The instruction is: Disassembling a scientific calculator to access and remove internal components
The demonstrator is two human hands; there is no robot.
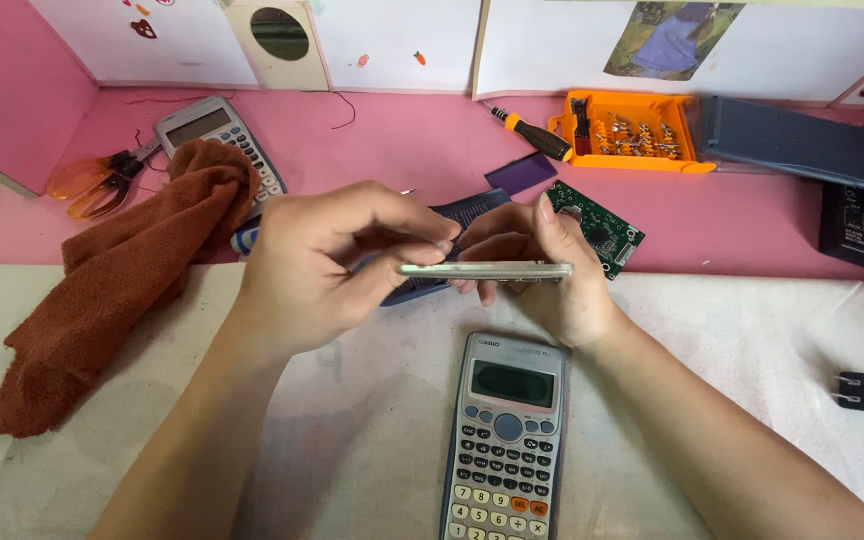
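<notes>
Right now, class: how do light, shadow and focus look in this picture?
Head view: soft, even daylight; faint shadows under the left hand and right hand; the thin flat piece they hold is edge-on and slightly bright; the calculator below is sharp, without glare.

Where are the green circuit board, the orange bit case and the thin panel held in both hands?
Green circuit board [597,225], head view: middle of the board.
Orange bit case [642,155], head view: front rim.
Thin panel [497,270], head view: its near edge, between the hands.
</notes>
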